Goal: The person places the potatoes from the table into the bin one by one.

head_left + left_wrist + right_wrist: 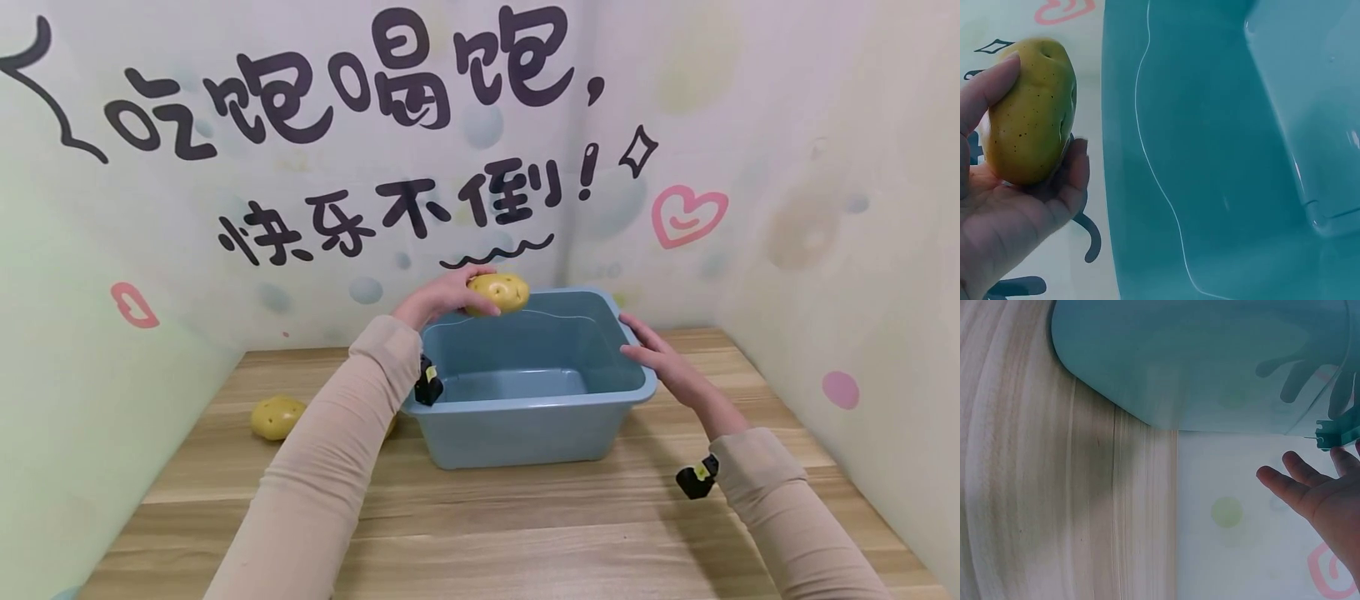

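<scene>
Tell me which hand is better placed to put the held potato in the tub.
Most likely the left hand: it grips the potato, raised by the tub. The right hand holds no potato and is at the tub's right end, perhaps steadying it.

Yellow potato (504, 292), held aloft, blue tub (525, 437), upright

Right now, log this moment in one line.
left hand: holds potato, raised near blue tub | right hand: at tub's right rim | table: second potato left of tub; yellow item partly behind sleeve
</scene>
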Motion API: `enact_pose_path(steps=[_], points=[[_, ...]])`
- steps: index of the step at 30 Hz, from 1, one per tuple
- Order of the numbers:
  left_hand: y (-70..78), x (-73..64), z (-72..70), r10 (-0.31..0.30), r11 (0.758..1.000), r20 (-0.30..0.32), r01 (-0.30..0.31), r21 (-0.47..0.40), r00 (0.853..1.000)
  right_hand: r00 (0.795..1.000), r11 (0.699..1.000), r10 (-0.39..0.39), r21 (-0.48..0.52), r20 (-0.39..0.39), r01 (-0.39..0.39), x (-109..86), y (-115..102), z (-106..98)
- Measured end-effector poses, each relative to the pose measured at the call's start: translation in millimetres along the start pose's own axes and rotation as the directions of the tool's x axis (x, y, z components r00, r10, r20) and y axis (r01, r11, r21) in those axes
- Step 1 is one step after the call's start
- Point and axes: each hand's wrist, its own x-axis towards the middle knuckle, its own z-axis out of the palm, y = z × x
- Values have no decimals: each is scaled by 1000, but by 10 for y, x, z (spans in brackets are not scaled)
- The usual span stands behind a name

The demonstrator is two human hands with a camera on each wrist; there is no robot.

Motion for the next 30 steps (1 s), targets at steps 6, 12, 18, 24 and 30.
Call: enact_pose_path(steps=[6,12,18,24,30], points=[[-3,-10,-11,7,999,22,-8,35,1000,1000,1000,-1,-4,-1,1,1,1,-5],[-14,-23,-19,-44,998,50,42,45,998,1000,1000,3,-6,1,-3,-4,-4,-3],[-4,-38,-35,-69,991,87,79,-111,994,1000,1000,1,-5,4,-1,-1,-1,1],[-1,-67,-52,-96,985,79,106,-136,992,1000,1000,-2,-3,0,2,5,7,3],[20,-92,-73,-102,983,46,107,-146,994,1000,1000,-2,-6,-4,1,7,5,4]])
